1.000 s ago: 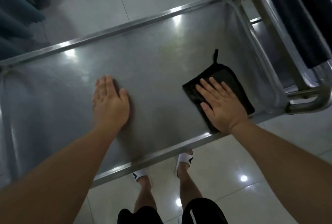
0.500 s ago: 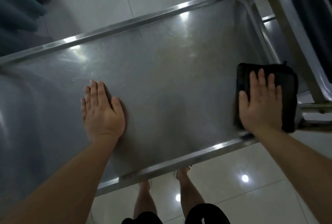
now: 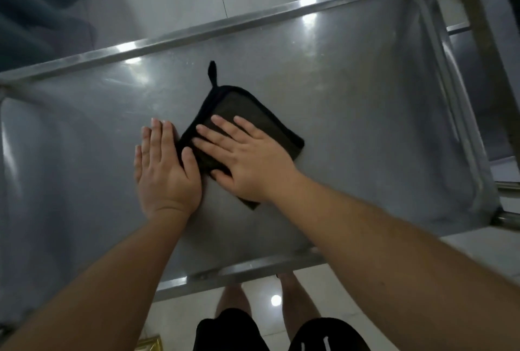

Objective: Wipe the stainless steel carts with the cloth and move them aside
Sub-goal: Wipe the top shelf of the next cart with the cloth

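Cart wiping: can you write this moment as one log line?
step: wiping cart top | right hand: flat, pressing black cloth mid-tray | left hand: flat on tray, thumb beside cloth | cart: not yet moved aside

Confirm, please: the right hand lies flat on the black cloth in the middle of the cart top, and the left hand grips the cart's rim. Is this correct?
Not fully. In the head view the left hand does not grip the rim; it rests flat on the cart top, beside the black cloth. The right hand does lie flat on the cloth.
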A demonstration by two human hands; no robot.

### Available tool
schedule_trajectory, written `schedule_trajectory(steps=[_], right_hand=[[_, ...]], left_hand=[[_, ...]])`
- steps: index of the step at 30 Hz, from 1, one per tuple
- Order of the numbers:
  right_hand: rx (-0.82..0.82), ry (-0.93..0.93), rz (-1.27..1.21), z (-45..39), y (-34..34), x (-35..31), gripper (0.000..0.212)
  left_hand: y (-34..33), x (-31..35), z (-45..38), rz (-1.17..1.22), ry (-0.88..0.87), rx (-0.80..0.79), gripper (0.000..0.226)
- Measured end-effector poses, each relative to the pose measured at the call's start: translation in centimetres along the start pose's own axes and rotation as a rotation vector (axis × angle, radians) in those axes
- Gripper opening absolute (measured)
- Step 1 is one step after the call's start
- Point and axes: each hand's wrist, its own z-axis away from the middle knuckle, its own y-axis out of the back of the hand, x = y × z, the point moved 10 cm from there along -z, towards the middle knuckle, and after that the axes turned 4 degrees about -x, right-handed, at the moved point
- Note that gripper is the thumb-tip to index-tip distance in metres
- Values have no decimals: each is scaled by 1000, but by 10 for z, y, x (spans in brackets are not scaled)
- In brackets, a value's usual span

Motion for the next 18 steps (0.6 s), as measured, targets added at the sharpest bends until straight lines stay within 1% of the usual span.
schedule_trajectory(steps=[2,5,7,9,11,13,15,16,18], right_hand=[[44,-73,3,12,10,38,69],[54,-246,20,48,26,125,69],[56,-431,4,81,38,197,70],[96,-651,-27,118,51,259,72],[129,-879,-64,142,55,293,72],[173,-1108,-108,144,53,295,73],[234,-1277,-170,127,49,271,74],[257,-1299,-199,111,48,253,74],[285,-1242,-216,71,46,206,74]], left_hand=[[1,0,0,-4,-3,-5,68],[2,2,-1,0,-4,-12,69],[3,3,-1,3,-6,-16,69],[3,5,-1,4,-8,-22,70],[3,5,-1,5,-5,-21,70],[3,5,-1,6,-1,-21,71],[3,6,-1,1,6,-20,71],[3,6,-1,-2,7,-18,71],[3,6,-1,-1,8,-19,71]])
